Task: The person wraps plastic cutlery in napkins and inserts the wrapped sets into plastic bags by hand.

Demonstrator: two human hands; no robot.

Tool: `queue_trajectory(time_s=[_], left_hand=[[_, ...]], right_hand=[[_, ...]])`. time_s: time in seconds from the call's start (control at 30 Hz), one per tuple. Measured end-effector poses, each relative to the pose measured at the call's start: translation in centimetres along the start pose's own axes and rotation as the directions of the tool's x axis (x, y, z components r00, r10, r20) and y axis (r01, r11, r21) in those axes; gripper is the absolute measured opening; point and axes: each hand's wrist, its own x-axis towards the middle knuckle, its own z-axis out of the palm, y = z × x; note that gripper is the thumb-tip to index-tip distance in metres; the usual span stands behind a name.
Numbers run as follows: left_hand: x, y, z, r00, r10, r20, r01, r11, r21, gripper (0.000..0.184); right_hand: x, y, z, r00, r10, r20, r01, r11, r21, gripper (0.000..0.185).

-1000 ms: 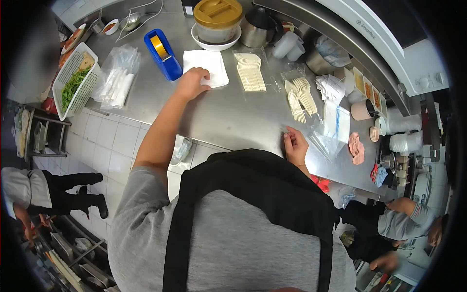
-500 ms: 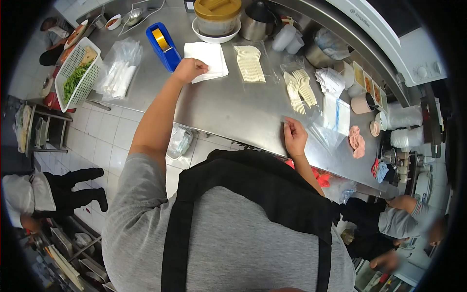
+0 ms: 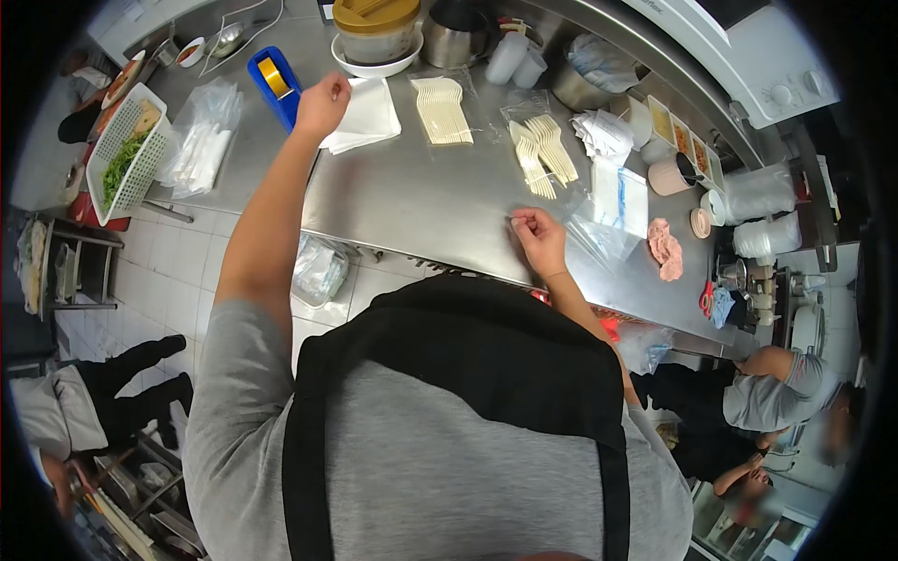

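Note:
My left hand (image 3: 323, 105) is closed, fingertips together, at the left edge of a stack of white paper napkins (image 3: 365, 117). Just left of it stands a blue tape dispenser (image 3: 275, 89) with a yellow roll. Whether anything sits between those fingers is hidden. Near the counter's front edge, my right hand (image 3: 540, 241) has its fingers curled and pressed together, and I cannot make out anything in them. Pale plastic spoons (image 3: 441, 110) lie on a clear bag beyond the napkins, with plastic forks (image 3: 543, 154) on another bag farther right.
A lidded tub (image 3: 377, 37) in a white bowl and a steel jug (image 3: 456, 33) stand at the back. On the left are clear bags (image 3: 206, 136) and a white basket of greens (image 3: 129, 159). A pink cloth (image 3: 665, 250) lies right. Other people are at both sides.
My left hand has lifted off the napkins towards the tape dispenser. My right hand stays near the front edge, still curled. The whole view has shifted slightly.

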Motion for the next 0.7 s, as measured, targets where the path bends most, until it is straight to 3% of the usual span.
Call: queue_trajectory(time_s=[0.03,0.13,0.23,0.27,0.37,0.47,0.57,0.6,0.7], left_hand=[[-0.4,2.1,-0.8,0.996,0.085,-0.031,-0.085,0.996,-0.015,0.015],[-3.8,7.4,-1.8,0.941,0.327,-0.080,-0.329,0.944,-0.003,0.015],[-9.5,9.9,0.1,0.849,0.528,-0.006,-0.527,0.848,0.052,0.022],[-11.6,10.2,1.0,0.841,0.537,0.063,-0.540,0.840,0.056,0.023],[-17.1,11.0,2.9,0.841,0.508,0.184,-0.516,0.857,-0.010,0.023],[-19.0,10.6,3.6,0.888,0.439,0.139,-0.439,0.898,-0.034,0.015],[-18.7,9.4,3.2,0.953,0.302,-0.028,-0.302,0.953,0.011,0.012],[-18.3,8.9,2.9,0.974,0.219,-0.050,-0.221,0.975,-0.032,0.016],[-16.3,9.9,0.9,0.948,0.286,-0.141,-0.271,0.956,0.117,0.025]], right_hand=[[0.5,0.7,-0.5,0.997,0.066,0.028,-0.067,0.997,0.029,0.014],[2.9,-3.1,-2.9,0.972,-0.189,-0.142,0.120,0.911,-0.395,0.010],[5.9,-1.4,-4.3,0.939,-0.330,-0.102,0.197,0.756,-0.624,0.013],[6.3,-1.7,-4.3,0.973,-0.214,-0.082,0.108,0.742,-0.661,0.016],[7.3,0.0,-4.0,0.992,-0.117,-0.055,0.052,0.750,-0.659,0.016],[7.8,0.2,-4.4,0.993,0.104,-0.059,-0.120,0.862,-0.492,0.018],[8.8,2.0,-5.5,0.986,0.168,-0.001,-0.158,0.922,-0.353,0.019],[9.2,2.2,-5.9,0.964,0.264,0.024,-0.246,0.924,-0.293,0.020],[8.9,-0.4,-7.0,0.919,0.388,0.067,-0.384,0.921,-0.073,0.021]])
